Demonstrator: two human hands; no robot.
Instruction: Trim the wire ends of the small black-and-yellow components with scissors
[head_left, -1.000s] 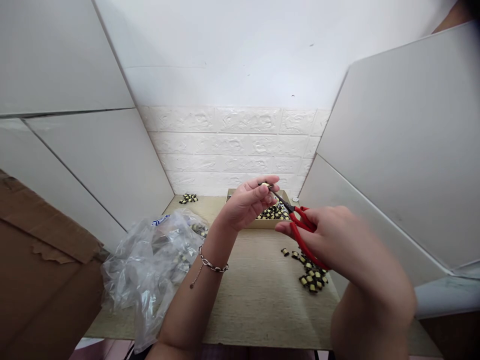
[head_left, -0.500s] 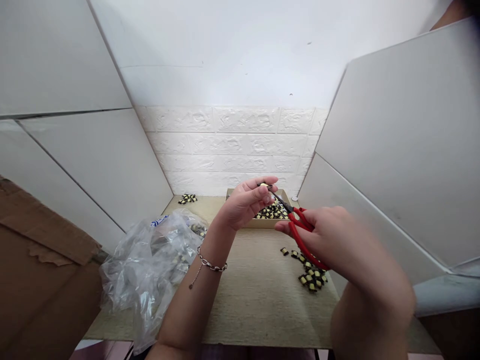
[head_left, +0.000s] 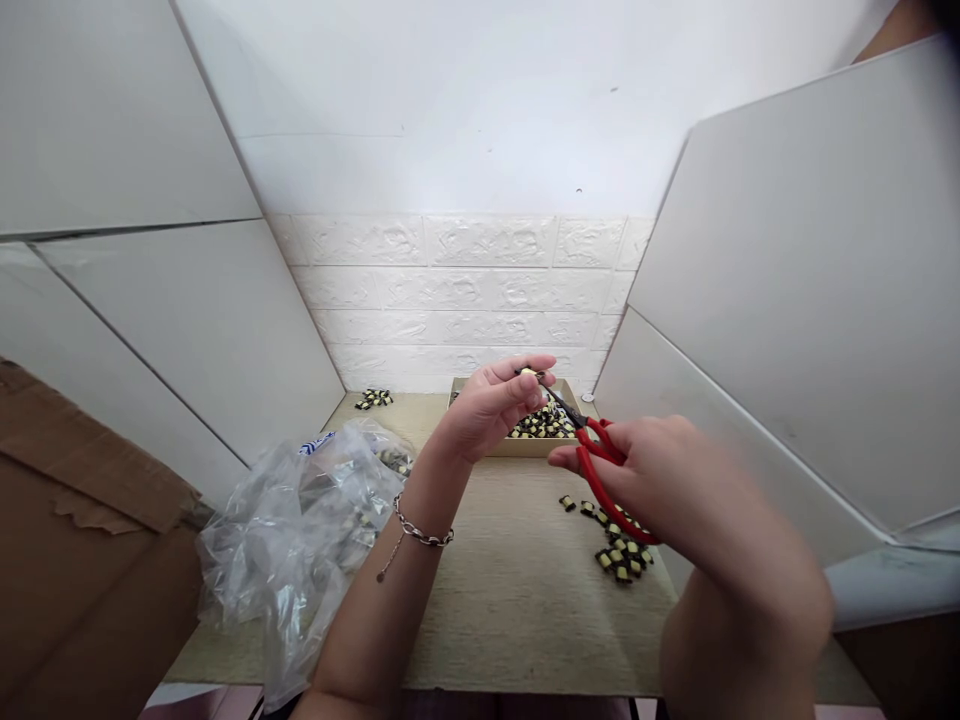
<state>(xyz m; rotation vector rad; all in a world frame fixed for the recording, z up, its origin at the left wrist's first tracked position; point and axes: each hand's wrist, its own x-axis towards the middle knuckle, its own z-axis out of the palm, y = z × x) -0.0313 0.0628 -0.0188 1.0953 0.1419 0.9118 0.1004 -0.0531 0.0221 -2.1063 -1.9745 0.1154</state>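
Note:
My left hand (head_left: pixel 499 402) is raised over a shallow box (head_left: pixel 480 450), palm turned inward. Between its thumb and fingers it pinches a small black-and-yellow part (head_left: pixel 529 372), which resembles a tiny taped coil. My right hand (head_left: pixel 645 465) grips red-handled scissors (head_left: pixel 600 475) from the right. Their dark blades (head_left: pixel 561 402) point up and left, with the tips at the pinched part. Whether the blades touch it is too small to tell. Many similar black-and-yellow parts (head_left: pixel 544 422) fill the box, partly hidden behind my hands.
A loose pile of the same parts (head_left: pixel 622 558) lies on the table (head_left: pixel 510 600) below my right hand. A smaller cluster (head_left: pixel 373 399) sits at the back left. Left of my forearm is a crumpled clear plastic bag (head_left: pixel 292 540). A cardboard box (head_left: pixel 82 560) stands farther left.
Almost nothing differs; both hands hold the same pose around the part and scissors. The whole view has shifted very slightly.

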